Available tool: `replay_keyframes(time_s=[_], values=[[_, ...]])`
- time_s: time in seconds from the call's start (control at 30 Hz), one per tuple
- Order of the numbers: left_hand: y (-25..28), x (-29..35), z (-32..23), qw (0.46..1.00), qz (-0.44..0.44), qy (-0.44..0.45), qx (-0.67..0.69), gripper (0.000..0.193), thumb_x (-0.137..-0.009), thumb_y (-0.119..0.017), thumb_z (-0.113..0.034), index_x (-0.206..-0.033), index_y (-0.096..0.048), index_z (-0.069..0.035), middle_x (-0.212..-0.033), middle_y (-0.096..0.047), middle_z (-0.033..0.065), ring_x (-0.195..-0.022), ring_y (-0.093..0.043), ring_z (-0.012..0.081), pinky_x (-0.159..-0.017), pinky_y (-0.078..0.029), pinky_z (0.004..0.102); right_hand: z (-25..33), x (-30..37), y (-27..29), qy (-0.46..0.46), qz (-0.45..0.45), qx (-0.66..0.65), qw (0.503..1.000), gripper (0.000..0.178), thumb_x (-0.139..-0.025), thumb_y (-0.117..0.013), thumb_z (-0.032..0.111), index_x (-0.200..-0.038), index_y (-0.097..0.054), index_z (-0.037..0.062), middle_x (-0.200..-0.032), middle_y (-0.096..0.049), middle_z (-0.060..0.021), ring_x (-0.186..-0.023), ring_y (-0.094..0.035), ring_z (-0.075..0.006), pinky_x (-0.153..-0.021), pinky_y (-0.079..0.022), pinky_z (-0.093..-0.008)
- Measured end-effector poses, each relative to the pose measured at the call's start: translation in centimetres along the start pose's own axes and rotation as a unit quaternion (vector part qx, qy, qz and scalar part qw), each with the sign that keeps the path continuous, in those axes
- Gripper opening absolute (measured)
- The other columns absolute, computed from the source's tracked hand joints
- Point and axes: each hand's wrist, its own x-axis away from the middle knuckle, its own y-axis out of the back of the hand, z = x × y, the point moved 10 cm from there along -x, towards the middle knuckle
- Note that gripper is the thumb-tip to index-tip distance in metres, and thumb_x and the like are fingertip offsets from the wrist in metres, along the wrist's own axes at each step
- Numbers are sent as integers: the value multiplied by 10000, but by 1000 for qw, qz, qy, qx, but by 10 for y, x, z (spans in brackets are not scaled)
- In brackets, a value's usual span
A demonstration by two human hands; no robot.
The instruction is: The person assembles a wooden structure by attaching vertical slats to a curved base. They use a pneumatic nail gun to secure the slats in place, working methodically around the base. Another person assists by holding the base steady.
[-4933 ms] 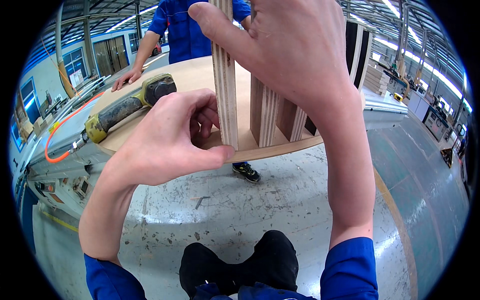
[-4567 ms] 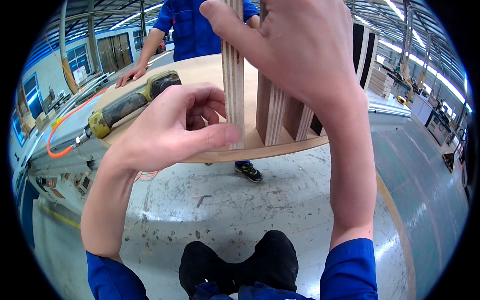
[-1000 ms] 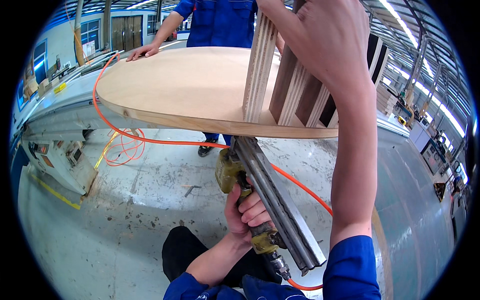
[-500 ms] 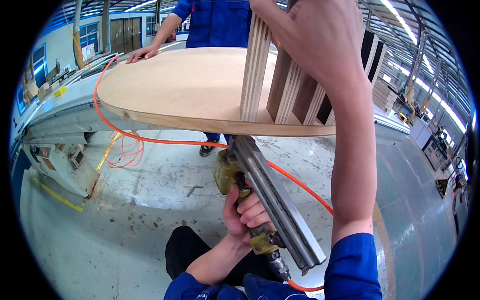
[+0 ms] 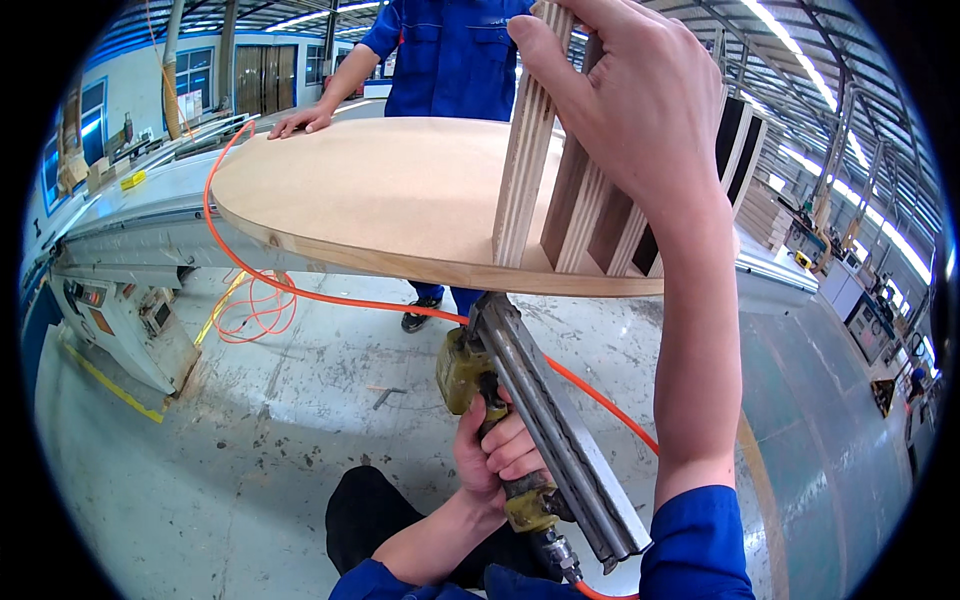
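Note:
My left hand (image 5: 503,452) is wrapped round the grip of a yellow and grey pneumatic nail gun (image 5: 558,425). The gun's nose points up and meets the underside edge of a rounded wooden board (image 5: 370,195). On top of that board, several upright plywood strips (image 5: 523,190) stand in a slatted row near its close edge. My right hand (image 5: 640,110) closes over the top of the strips, thumb on the front one; the far fingers are hidden. An orange air hose (image 5: 330,297) joins the gun's lower end.
Across the board a person in blue workwear (image 5: 445,70) rests a hand on its far left edge. The board lies on a long machine table (image 5: 130,245). A control box (image 5: 130,325) is at the left. Orange hose coils (image 5: 255,312) and a small bent tool (image 5: 388,397) lie on the floor.
The board, strips and gun appear slightly lower in the picture as the view tilts up. Both hands keep their holds, and the gun's nose stays at the board's underside.

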Motion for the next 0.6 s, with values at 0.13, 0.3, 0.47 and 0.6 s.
replay_keyframes(time_s=[0.13,0.3,0.47,0.6], values=[[2,-1,4,1000,0,5,6,313,-1067,-575,-363,-1233,-629,-103,-612,-414,-80,-500,-438,39,-529,-426,218,-11,-1,-6,-6,25,-37,999,257,-879,-724,312,-839,-703,59,-604,-613,-94,-619,-650,-305,-593,-503,-432],[1,0,5,1000,3,10,8,318,-1065,-574,-368,-1235,-635,-106,-608,-406,-82,-499,-432,40,-530,-423,215,-10,-1,-7,-36,44,-18,998,252,-878,-727,299,-822,-690,57,-595,-608,-86,-602,-648,-300,-588,-501,-430],[1,3,5,1000,-17,9,13,329,-1061,-578,-376,-1236,-635,-103,-608,-403,-84,-498,-428,40,-528,-417,218,-5,0,-3,5,12,-9,1000,249,-877,-728,291,-829,-690,50,-597,-610,-82,-609,-654,-295,-593,-503,-424],[-5,5,1,1000,11,7,3,341,-1063,-574,-380,-1238,-623,-91,-613,-400,-86,-497,-426,39,-525,-410,220,2,0,0,-26,7,-20,999,254,-870,-731,291,-834,-692,42,-597,-608,-85,-622,-658,-299,-601,-506,-424]])
